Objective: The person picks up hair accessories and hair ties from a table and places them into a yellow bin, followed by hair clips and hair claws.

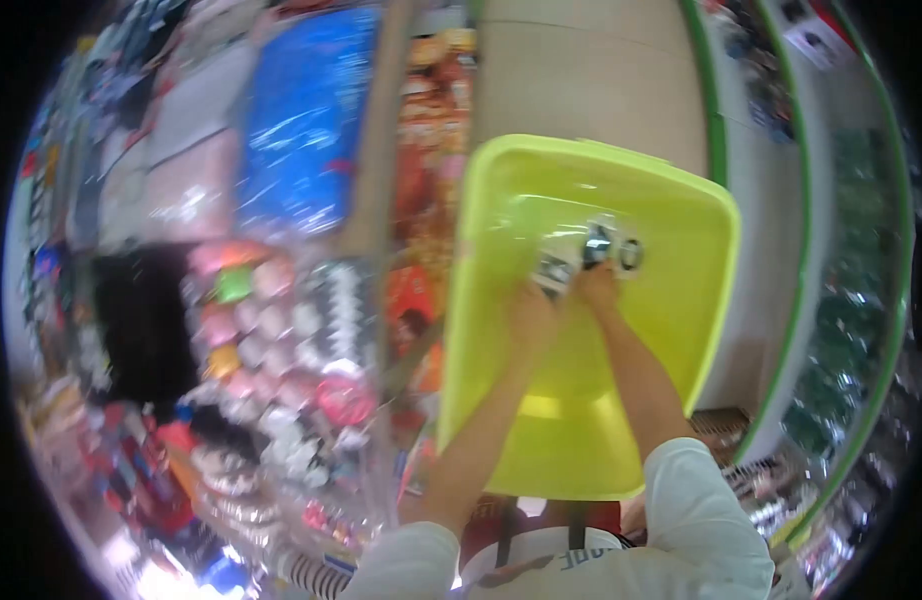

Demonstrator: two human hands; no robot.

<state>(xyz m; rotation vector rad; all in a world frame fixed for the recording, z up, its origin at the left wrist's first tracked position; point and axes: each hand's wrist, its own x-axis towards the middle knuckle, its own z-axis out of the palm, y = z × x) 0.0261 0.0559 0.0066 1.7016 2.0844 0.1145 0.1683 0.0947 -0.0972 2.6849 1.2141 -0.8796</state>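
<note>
The left hand point(534, 312) and right hand point(598, 287) each keep a clenched grip on the packets point(593, 250), which lie just beyond both grips inside the tub point(681, 330), long axis crosswise, right hand nearer.

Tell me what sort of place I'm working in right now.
Most likely a retail shop: green-edged shelves stocked with goods on the right, racks of packaged merchandise on the left, and a lime-green plastic tub where the left hand and right hand meet small packets.
</note>
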